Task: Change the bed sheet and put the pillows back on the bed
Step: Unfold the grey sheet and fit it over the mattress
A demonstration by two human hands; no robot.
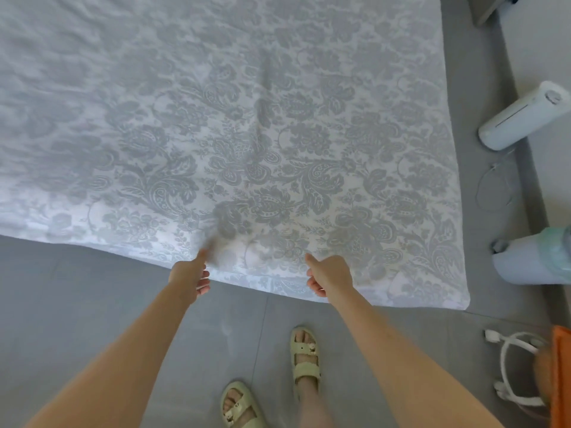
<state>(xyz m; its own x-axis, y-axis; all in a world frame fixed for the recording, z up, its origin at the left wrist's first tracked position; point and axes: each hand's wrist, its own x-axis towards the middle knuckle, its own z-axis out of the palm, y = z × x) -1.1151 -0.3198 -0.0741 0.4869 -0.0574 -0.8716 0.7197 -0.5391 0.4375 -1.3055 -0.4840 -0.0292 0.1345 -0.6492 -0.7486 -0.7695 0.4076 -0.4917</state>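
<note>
Pale green, chunky sandals [304, 355] stand on smooth grey floor tiles [92, 304] at bottom centre. Just above them, the left hand [189, 278] and right hand [331, 277] each pinch the near hem of the bed sheet [247, 118], thumbs on top. Its soft grey floral weave spreads, lightly rippled, across the upper frame.

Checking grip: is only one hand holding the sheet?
No, the left hand and the right hand both pinch the near edge of the sheet, thumbs on top.

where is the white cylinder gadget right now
The white cylinder gadget sits at the head view's upper right, on the floor right of the patterned sheet, beyond the pale bin.
</note>
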